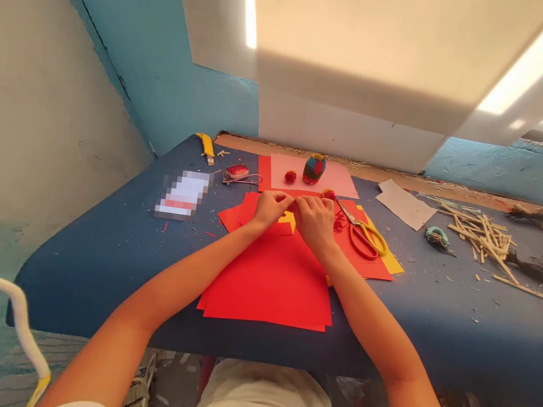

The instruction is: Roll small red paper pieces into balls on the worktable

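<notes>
My left hand (271, 209) and my right hand (314, 219) meet fingertip to fingertip over the paper, both closed in a pinch. Whatever they hold is too small to make out. Beneath them lie large red paper sheets (271, 281), with smaller red and yellow pieces around. Just beyond the right hand sits a red-and-yellow ball (328, 194); a similar ball (290, 176) rests farther back on pink paper (342, 181). Next to that stands a small multicoloured, barrel-shaped ornament (314, 170). Scissors (365, 235) with red and yellow handles lie to the right, beside small red scraps (339, 222).
On the left of the blue table (107, 254) are a yellow utility knife (206, 148), a small red object (237, 172) and a blurred rectangle (184, 195). Thin sticks (486, 237), a teal roll (437, 237) and a pale card (406, 205) lie right.
</notes>
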A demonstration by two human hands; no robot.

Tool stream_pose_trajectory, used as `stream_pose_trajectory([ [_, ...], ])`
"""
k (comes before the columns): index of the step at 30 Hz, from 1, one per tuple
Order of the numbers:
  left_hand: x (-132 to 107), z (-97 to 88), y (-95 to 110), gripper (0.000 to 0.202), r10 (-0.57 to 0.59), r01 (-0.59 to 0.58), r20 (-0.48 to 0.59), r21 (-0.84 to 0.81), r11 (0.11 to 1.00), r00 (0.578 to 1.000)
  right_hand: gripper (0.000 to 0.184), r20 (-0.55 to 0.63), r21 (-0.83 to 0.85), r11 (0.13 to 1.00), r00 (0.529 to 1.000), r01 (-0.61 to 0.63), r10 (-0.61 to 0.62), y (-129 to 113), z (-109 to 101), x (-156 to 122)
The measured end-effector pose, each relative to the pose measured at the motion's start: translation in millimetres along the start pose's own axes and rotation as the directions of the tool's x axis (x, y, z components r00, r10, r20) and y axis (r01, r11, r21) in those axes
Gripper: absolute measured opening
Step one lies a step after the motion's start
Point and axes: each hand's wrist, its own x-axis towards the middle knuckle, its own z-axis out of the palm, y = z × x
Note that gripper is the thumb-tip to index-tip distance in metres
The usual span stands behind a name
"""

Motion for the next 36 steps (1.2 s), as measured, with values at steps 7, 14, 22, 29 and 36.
stream_pose_trajectory([
  [7, 4, -6.0, 3, 0.028, -0.068, 0.053, -0.029, -0.352, 0.934, 0.997, 0.035, -0.086, 0.058, 0.997, 0.995, 0.047, -0.042, -6, 3, -3],
  [14, 2, -15.1, 12, 0.033, 0.171, -0.158, 0.016, -0.302, 0.940, 0.985, 0.044, -0.060, 0.664, 0.737, 0.974, -0.124, 0.218, -3, -2, -3],
  [22, -15, -10.3, 24, 0.023, 0.335, -0.338, -0.043, -0.106, 0.935, 0.941, 0.021, 0.073, 0.941, 0.266, 0.892, -0.211, 0.447, -10, -5, -1],
  [29, -13, -16.6, 22, 0.018, 0.360, -0.351, 0.142, -0.083, 0.933, 0.922, 0.017, 0.048, 0.927, 0.314, 0.897, -0.203, 0.440, -7, -6, -3],
  [36, -9, -19.0, 19, 0.020, 0.406, -0.418, 0.240, 0.002, 0.908, 0.882, 0.014, -0.021, 0.873, 0.461, 0.932, -0.160, 0.363, -6, -7, -5],
])
